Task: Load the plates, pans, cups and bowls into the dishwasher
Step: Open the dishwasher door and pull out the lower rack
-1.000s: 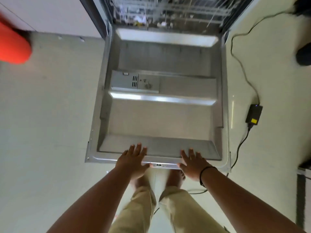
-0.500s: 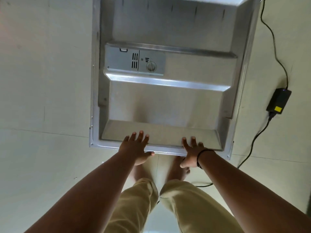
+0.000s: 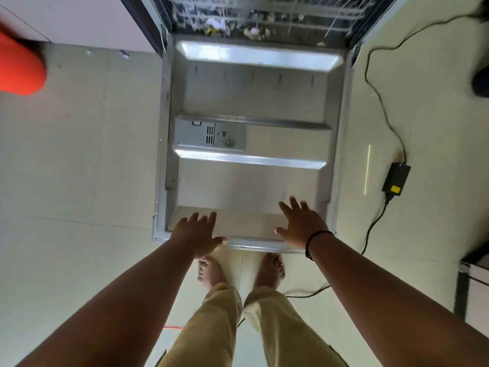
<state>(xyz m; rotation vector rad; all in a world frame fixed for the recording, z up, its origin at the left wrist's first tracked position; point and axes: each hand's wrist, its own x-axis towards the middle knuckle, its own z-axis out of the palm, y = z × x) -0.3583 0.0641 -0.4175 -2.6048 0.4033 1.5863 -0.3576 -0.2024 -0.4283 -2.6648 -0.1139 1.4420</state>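
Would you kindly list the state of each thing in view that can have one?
dishwasher door: fully open, lying flat.
detergent dispenser: lid closed.
rack: inside the machine, contents unclear.
left hand: fingers straight, at the door's front edge.
right hand: fingers spread, over the door.
power adapter: on the floor, cabled.

bare arms and feet, khaki trousers point(image 3: 211, 327), a thin black band point(image 3: 315, 238) around the right wrist.
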